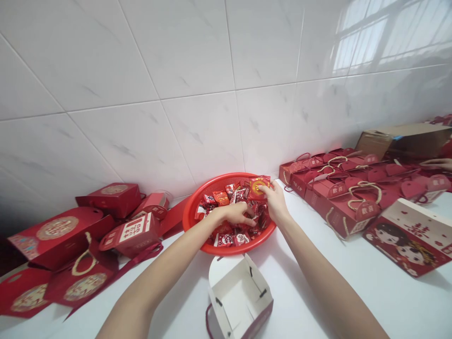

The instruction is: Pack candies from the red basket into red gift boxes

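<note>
A round red plastic basket holds many small wrapped candies, mostly red. My left hand reaches down among the candies, its fingers bent over them; whether it grips one is hidden. At the basket's right rim my right hand pinches a red packet with a gold round print. In front of the basket stands an open box, white inside, with its flaps up and a dark red cord at its left side.
Red gift boxes are piled at the left. Rows of closed red boxes with rope handles stand at the right, near a printed box and a cardboard box. Another person's hand shows at the right edge. A tiled wall rises behind.
</note>
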`<state>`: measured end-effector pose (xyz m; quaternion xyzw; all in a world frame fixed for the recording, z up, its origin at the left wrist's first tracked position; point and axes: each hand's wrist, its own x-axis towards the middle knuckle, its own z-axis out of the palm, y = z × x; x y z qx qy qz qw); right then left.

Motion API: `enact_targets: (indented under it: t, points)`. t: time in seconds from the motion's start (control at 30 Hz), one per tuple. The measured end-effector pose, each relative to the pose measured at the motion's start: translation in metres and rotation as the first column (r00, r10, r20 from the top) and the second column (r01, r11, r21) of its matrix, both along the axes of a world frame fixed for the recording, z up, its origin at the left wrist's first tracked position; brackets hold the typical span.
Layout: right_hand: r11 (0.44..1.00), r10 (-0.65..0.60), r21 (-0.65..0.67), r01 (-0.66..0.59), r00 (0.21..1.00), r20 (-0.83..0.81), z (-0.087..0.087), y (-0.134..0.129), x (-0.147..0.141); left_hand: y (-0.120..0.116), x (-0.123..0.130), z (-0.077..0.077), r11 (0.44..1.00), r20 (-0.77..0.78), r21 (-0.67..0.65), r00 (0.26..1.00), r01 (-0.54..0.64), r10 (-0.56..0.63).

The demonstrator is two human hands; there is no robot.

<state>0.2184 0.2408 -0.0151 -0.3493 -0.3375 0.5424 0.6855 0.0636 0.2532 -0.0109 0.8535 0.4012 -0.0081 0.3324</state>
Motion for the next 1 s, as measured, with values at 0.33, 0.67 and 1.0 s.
enact_targets:
  t: [0.33, 0.67, 1.0]
  points:
    - [0.999, 0.031, -0.007, -0.031, 0.999, -0.034, 0.003, -0.002, 0.001, 0.014, -0.025, 0.017, 0.921, 0.305, -0.157, 0.869, -0.357, 0.389]
    - [0.983, 0.176, 0.062, -0.172, 0.983, -0.059, 0.035, -0.02, 0.012, -0.036, -0.03, 0.05, 0.801, 0.662, -0.426, 0.459, -0.42, 0.593]
    - [0.885, 0.317, 0.284, -0.369, 0.924, 0.212, 0.094, -0.096, 0.035, -0.167, -0.039, 0.074, 0.952, 0.382, -0.07, 0.873, -0.299, 0.303]
